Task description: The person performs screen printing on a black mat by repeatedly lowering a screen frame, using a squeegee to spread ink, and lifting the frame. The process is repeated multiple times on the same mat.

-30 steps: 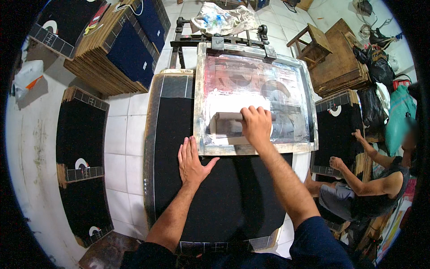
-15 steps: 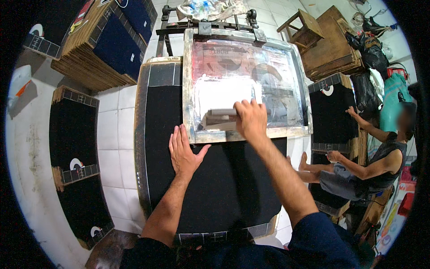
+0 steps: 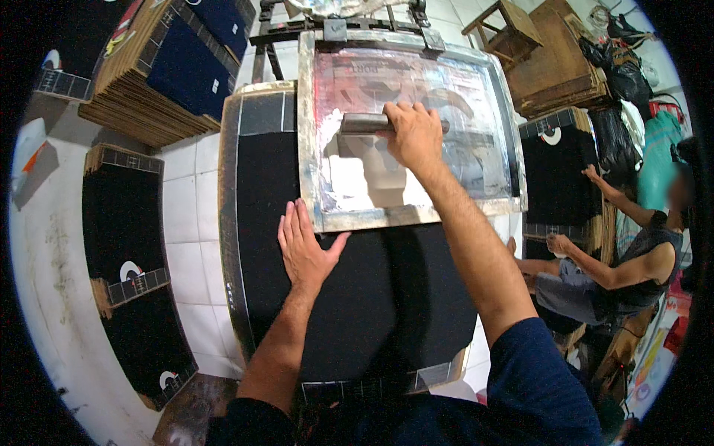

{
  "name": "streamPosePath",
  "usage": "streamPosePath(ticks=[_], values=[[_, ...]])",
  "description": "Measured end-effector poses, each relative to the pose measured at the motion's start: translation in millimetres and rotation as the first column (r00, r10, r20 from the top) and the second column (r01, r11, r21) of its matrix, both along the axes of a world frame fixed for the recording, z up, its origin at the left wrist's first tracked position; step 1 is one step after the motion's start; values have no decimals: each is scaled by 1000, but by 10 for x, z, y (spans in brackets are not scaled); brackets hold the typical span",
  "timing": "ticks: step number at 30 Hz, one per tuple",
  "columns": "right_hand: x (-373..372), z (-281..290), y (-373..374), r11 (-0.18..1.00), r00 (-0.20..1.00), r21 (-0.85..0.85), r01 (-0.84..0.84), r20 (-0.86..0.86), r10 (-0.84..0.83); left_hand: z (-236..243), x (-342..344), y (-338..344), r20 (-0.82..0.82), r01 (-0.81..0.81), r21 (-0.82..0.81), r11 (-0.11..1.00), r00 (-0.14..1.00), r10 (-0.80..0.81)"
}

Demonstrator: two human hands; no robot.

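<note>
A screen printing frame [image 3: 387,221] with pale, worn wooden edges lies over black fabric [image 3: 349,305] on a board. White ink [image 3: 343,178] covers the left part of its mesh, and dark printed shapes show through the rest. My right hand [image 3: 415,137] is closed round the handle of a squeegee [image 3: 363,124], which stands across the middle of the mesh. The squeegee's blade edge is hard to make out. My left hand [image 3: 303,245] lies flat with fingers spread on the fabric, at the frame's near left corner, fingertips and thumb against its edge.
Black hinge clamps [image 3: 335,31] hold the frame's far side. Boards with black fabric [image 3: 123,215] line the left; a cardboard-like stack [image 3: 126,100] stands behind them. At right, another person [image 3: 625,256] sits beside more boards. A wooden stool [image 3: 509,33] stands at the far right.
My right hand has pushed the squeegee away from me, from the frame's near edge to mid-mesh. My left hand stays at the corner. The view has shifted slightly.
</note>
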State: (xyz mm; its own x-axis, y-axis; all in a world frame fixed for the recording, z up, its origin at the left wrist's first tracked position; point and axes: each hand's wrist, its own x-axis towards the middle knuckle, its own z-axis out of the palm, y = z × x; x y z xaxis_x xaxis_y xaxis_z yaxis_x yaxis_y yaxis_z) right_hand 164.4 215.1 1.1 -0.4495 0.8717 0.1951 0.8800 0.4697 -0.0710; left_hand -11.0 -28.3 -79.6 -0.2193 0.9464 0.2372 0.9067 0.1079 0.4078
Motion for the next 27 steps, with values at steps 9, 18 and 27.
streamPosePath(ticks=[9, 18, 27], values=[[335, 25, -1302, 999, 999, -8, -41, -36, 40, 21, -15, 24, 89, 2, -95, 995, 996, 7], [406, 66, -1281, 996, 999, -68, -50, -11, 49, -54, 52, 145, 280, -55, 37, 998, 959, 43], [450, 149, -1315, 999, 988, 8, -43, -145, 43, -225, 13, 68, 327, 18, 326, 945, 936, -131]])
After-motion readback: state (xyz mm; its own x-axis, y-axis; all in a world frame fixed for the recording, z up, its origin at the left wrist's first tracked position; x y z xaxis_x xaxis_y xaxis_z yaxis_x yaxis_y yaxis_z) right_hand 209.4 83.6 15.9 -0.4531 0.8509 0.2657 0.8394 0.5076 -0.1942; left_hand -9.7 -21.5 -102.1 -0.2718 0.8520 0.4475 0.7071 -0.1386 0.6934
